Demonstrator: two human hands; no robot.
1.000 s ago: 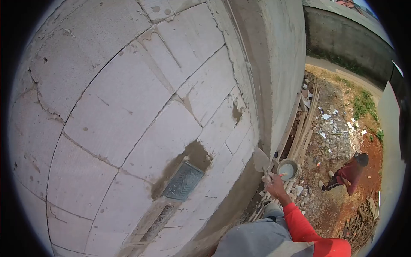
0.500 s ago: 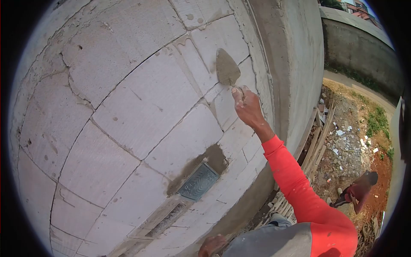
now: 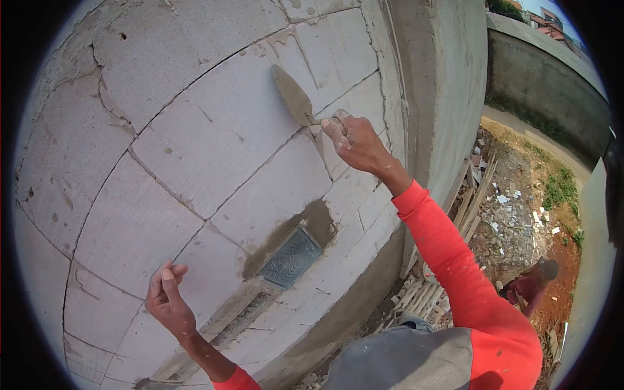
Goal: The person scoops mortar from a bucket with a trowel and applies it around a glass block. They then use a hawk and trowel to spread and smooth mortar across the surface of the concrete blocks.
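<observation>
My right hand is closed round the handle of a pointing trowel. The trowel's leaf-shaped blade is coated grey and points up and left, close over the pale block wall. Lower left, my left hand is raised in front of the blocks, its fingers curled in toward the thumb with nothing showing in them. Between and below the hands, a ribbed bluish glass block is set in the wall, with darker damp mortar around its upper side.
A rough grey column borders the wall on the right. Below lie wooden poles and rubble with white scraps. Another person is down on the ground at lower right. A long recess runs below the glass block.
My right hand has moved left and slightly down, and the trowel blade has turned to point more to the left. My left hand has risen from the bottom edge to the lower left.
</observation>
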